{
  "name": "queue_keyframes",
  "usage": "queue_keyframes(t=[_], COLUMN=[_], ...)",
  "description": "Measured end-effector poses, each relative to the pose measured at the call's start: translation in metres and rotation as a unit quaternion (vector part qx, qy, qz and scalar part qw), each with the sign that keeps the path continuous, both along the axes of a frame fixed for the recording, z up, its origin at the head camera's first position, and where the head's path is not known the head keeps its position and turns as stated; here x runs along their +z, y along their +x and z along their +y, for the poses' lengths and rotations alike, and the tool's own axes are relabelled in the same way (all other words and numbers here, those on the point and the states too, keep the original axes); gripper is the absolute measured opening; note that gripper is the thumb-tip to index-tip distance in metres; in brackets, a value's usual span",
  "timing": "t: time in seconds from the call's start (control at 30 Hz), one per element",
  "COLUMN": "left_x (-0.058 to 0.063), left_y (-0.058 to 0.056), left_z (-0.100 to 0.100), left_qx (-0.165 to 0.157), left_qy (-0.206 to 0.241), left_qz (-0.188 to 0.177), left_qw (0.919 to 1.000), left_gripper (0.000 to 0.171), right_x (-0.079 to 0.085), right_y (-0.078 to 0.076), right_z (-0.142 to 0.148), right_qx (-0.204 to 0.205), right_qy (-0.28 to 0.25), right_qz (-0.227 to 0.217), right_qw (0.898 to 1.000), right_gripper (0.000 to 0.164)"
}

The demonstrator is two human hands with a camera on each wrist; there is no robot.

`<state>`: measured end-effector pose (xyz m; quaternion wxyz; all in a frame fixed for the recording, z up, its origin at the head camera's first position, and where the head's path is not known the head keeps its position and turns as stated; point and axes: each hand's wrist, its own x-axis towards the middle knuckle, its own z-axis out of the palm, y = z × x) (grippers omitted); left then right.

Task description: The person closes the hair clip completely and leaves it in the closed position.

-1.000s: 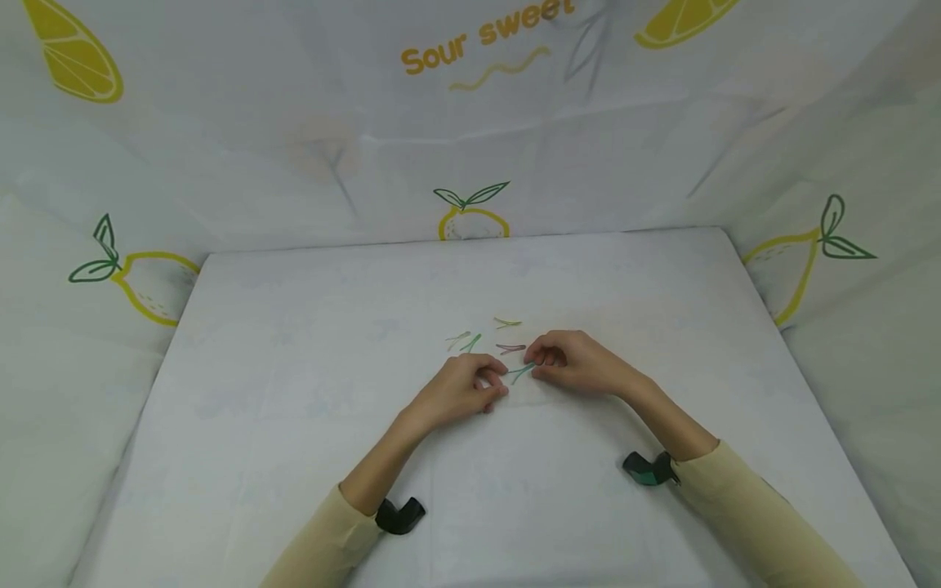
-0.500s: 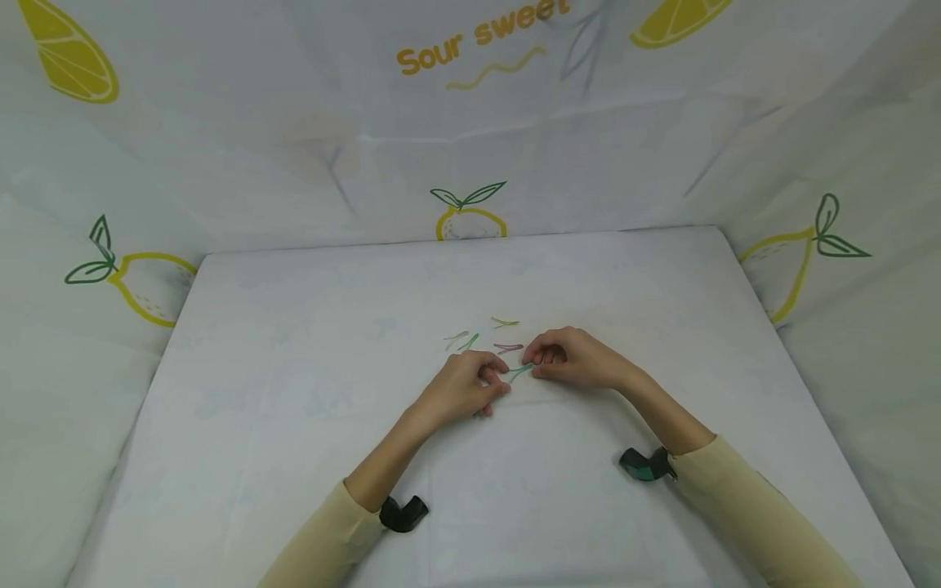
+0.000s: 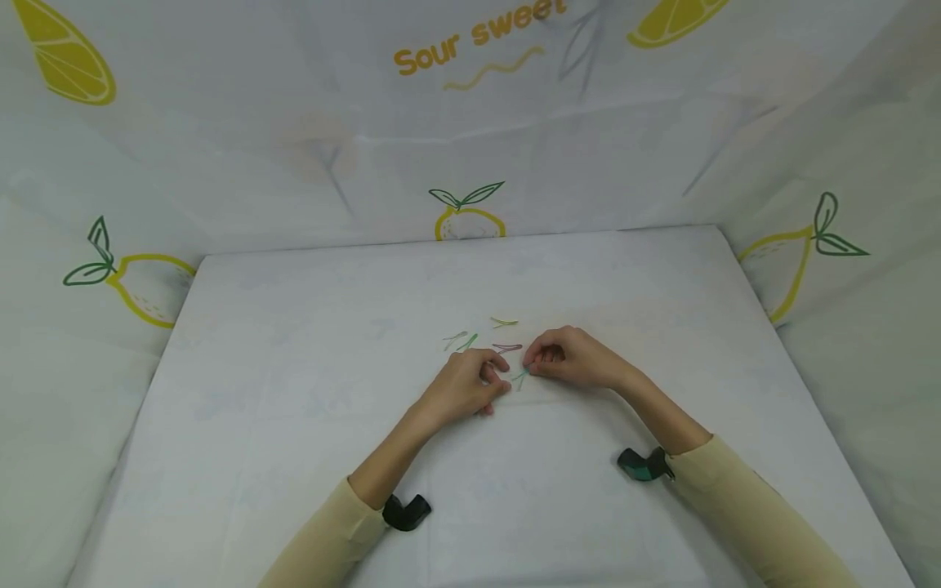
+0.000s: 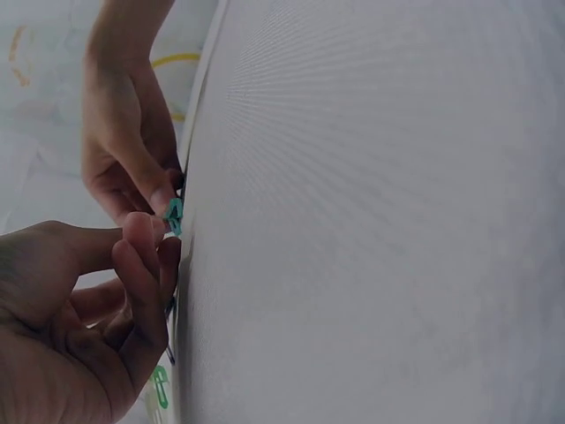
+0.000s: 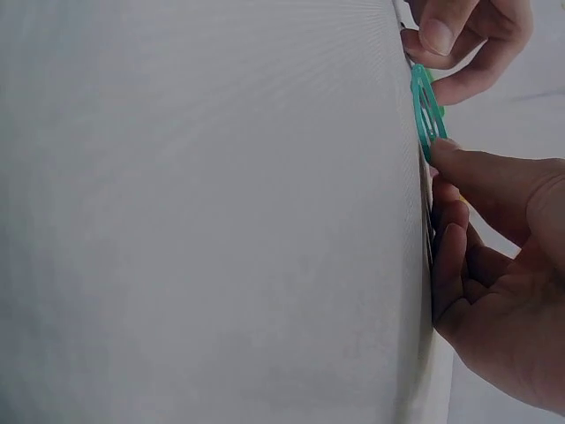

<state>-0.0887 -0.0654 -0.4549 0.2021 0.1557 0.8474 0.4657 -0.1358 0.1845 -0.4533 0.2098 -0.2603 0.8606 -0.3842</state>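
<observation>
A teal snap hair clip (image 5: 424,106) is pinched at one end between the thumb and fingers of my right hand (image 3: 577,359). In the head view its two prongs spread toward my left hand (image 3: 463,384). That hand's thumb and index finger stand apart, bent loosely, with their tips right beside the prongs. Beyond the hands lie a dark red hair clip (image 3: 507,349), a green hair clip (image 3: 467,341), a pale hair clip (image 3: 454,336) and a yellow hair clip (image 3: 504,322).
White cloth covers the table (image 3: 294,425). A pale curtain (image 3: 279,147) printed with lemons rises behind it and along both sides. Each wrist wears a small black camera, such as the left wrist camera (image 3: 407,513).
The teal hair clip has turned in my right fingers, its prongs swinging downward, away from the left index fingertip. Both hands stay nearly in place. The other hair clips lie as before.
</observation>
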Motion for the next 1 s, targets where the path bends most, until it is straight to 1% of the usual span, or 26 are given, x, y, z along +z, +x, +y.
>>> queue_keyframes(t=[0.4, 0.8, 1.0], left_x=[0.0017, 0.0027, 0.0013], left_y=[0.0016, 0.0020, 0.0017], left_z=[0.0012, 0.0024, 0.0017], left_qx=[0.003, 0.004, 0.006], left_qy=[-0.001, -0.004, -0.001], left_qz=[-0.004, -0.014, -0.012], left_qw=[1.0000, 0.9999, 0.9999], left_gripper=[0.023, 0.022, 0.023], right_x=[-0.0012, 0.0022, 0.0049], right_y=[0.0023, 0.0048, 0.0058], right_z=[-0.0003, -0.0019, -0.0046], right_qx=[-0.013, -0.023, -0.026], right_qy=[-0.017, -0.033, -0.039], right_qz=[0.009, 0.015, 0.017], right_qw=[1.000, 0.999, 0.999], right_gripper=[0.006, 0.006, 0.006])
